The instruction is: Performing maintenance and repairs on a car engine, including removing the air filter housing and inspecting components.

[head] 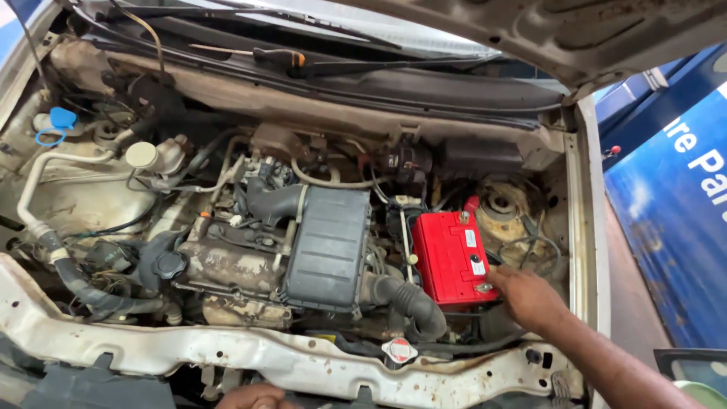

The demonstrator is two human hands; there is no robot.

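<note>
Right hand (528, 297) reaches into the engine bay from the near right, fingers loosely curled, fingertips resting on the near right corner of the red battery (452, 257) at its terminal post. It grips nothing; no tool is visible in it. Left hand (254, 396) shows only as knuckles at the bottom edge, resting on the front crossmember (250, 356), well to the left of the battery; whether it is open or closed cannot be told.

The battery sits seated in its tray, just right of the black air cleaner box (327, 248) and just left of the rusty strut tower (501, 204). Judging by its position, it is neither lifted nor shifted. Whether the terminal clamps are fastened or loose is too small to tell, so work at the near terminal appears to be at an early stage.

The battery's long axis runs from the front of the car toward the windshield, tilted slightly leftward at the far end. Its top faces up, with one terminal at the far end and one at the near end.

A screwdriver (250, 53) with a black-and-orange handle lies on the cowl, far behind the battery.
</note>
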